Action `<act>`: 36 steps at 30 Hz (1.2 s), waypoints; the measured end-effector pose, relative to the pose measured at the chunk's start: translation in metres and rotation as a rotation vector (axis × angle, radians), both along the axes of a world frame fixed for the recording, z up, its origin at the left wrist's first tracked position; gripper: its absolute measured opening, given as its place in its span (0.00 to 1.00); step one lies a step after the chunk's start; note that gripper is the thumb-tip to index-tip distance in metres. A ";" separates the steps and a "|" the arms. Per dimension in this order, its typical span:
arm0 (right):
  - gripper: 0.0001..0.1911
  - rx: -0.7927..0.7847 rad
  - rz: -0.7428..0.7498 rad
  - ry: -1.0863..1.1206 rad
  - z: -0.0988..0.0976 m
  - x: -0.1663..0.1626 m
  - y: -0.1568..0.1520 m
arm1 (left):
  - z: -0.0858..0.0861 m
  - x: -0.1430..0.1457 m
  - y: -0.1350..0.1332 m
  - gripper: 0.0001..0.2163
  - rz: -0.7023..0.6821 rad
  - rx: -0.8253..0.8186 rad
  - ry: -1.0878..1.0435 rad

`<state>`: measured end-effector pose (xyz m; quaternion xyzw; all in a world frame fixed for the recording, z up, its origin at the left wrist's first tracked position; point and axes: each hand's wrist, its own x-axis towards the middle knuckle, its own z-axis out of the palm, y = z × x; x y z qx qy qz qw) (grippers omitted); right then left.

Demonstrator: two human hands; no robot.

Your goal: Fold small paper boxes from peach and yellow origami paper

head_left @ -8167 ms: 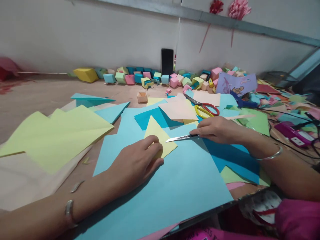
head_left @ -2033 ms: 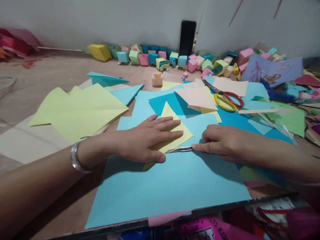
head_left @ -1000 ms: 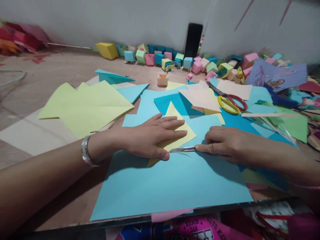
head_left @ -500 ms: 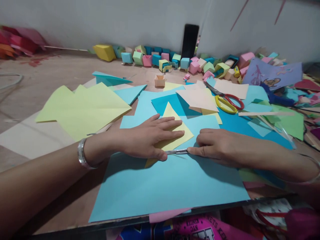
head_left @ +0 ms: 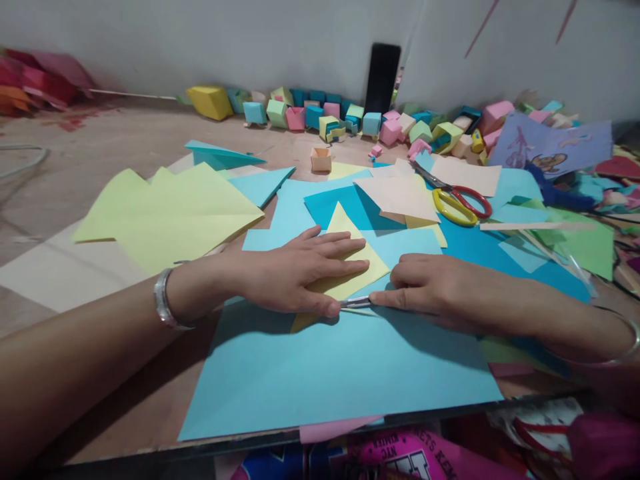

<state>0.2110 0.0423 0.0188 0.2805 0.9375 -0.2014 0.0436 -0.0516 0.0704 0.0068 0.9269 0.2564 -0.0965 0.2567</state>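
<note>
My left hand [head_left: 300,270] lies flat, fingers stretched out, pressing a folded yellow paper [head_left: 345,230] onto a large light blue sheet [head_left: 340,363]. My right hand [head_left: 430,287] is closed on a thin metal blade [head_left: 356,303]. The blade lies flat along the yellow paper's near edge, its tip under my left thumb. Both wrists wear metal bangles.
Red and yellow scissors [head_left: 457,203] lie behind my right hand among peach and blue sheets. A pale green folded sheet [head_left: 170,213] sits to the left. Several small paper cubes [head_left: 325,120] and a black phone [head_left: 381,77] line the wall. Paper clutter fills the right.
My left hand went from curled on the yellow paper to flat on it. My right hand slid the blade leftward along the paper's near edge, closing the gap to my left thumb.
</note>
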 end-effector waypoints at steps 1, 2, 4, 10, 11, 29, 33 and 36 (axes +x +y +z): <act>0.19 0.051 0.053 0.001 -0.001 0.005 0.002 | 0.001 0.000 0.000 0.30 0.008 -0.024 0.003; 0.19 0.090 0.098 0.005 -0.003 0.011 0.005 | 0.002 -0.001 0.001 0.27 0.018 -0.049 0.005; 0.21 0.127 0.161 0.010 -0.005 0.021 0.011 | 0.003 -0.001 0.001 0.24 0.029 -0.080 0.003; 0.26 0.175 0.179 0.019 -0.010 0.031 0.019 | -0.003 -0.001 0.000 0.26 0.014 -0.004 -0.003; 0.27 0.205 0.157 0.028 -0.010 0.028 0.018 | -0.005 -0.001 0.000 0.26 0.016 0.010 -0.003; 0.09 0.212 -0.070 0.260 -0.028 -0.009 -0.011 | -0.005 -0.007 0.007 0.27 -0.046 0.052 -0.051; 0.10 0.288 -0.038 0.375 -0.051 -0.024 -0.016 | -0.004 -0.006 0.006 0.27 -0.045 0.076 -0.011; 0.12 0.384 -0.006 0.359 -0.050 -0.029 -0.022 | -0.003 -0.005 0.006 0.27 -0.047 0.080 -0.006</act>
